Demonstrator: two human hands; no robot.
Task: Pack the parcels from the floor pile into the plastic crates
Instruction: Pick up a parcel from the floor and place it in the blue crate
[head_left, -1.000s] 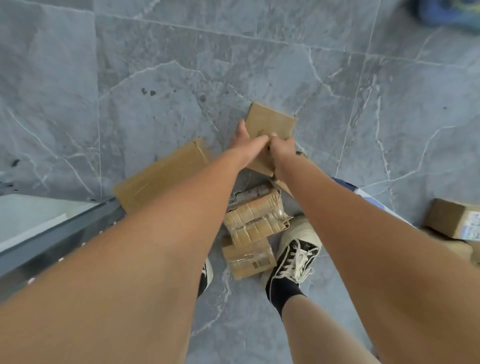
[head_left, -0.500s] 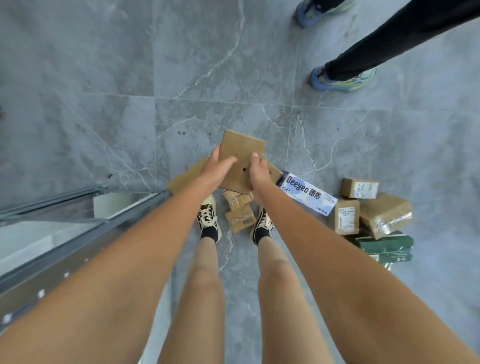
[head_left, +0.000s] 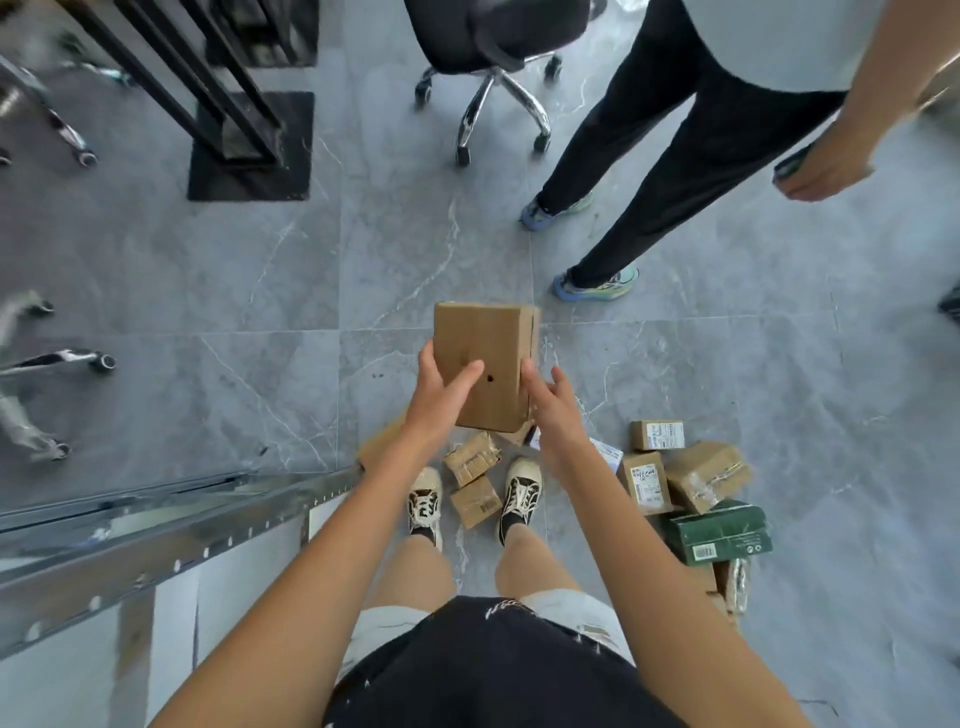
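Fingers of both hands clasp a brown cardboard parcel (head_left: 480, 364) held up over the floor pile.

Left hand (head_left: 440, 395) grips its near left side, thumb across the top face; right hand (head_left: 550, 405) holds the right edge, fingers curled along it. Below on the grey tiled floor (head_left: 260, 312) lie more parcels: two taped ones (head_left: 474, 480) between the person's shoes, others with a green box (head_left: 719, 530) at right. Another person's legs (head_left: 649, 171) stand beyond, beside an office chair (head_left: 493, 62).

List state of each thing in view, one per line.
Box: lifted off the floor, held in both hands.
Left hand: grips box's left side.
Right hand: fingers against box's right side.
Pile: on floor, unpacked.
Chair: upright, empty.
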